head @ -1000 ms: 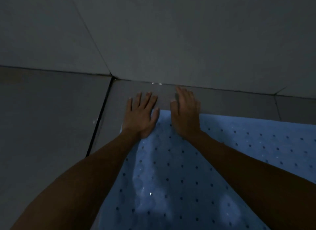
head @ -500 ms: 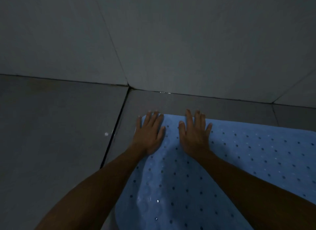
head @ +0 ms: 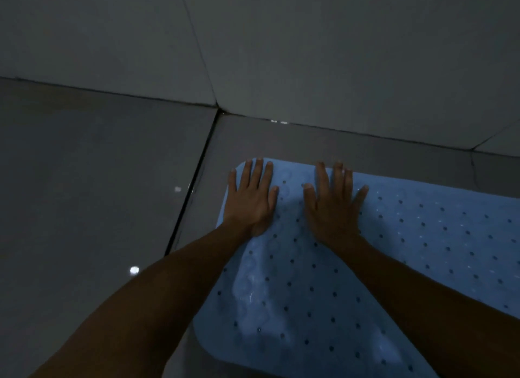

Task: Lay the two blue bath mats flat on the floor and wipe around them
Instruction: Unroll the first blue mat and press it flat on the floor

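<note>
A light blue bath mat (head: pixel 422 237) dotted with small holes lies flat on the grey tiled floor, its far left corner rounded. My left hand (head: pixel 251 199) presses palm down on that far left corner, fingers straight and reaching the mat's far edge. My right hand (head: pixel 333 203) presses flat on the mat just to the right, fingers spread. Only one mat is in view; its right and near parts run out of the picture, partly under my forearms.
A grey tiled wall (head: pixel 309 54) meets the floor a short way beyond the mat. A dark grout line (head: pixel 194 186) runs along the floor left of the mat. Wet glints (head: pixel 134 270) shine on the large floor tile at left.
Both hands have drawn back from the bare floor beyond the mat's far edge onto the mat itself, and now lie flat on its far left end. The view has shifted left.
</note>
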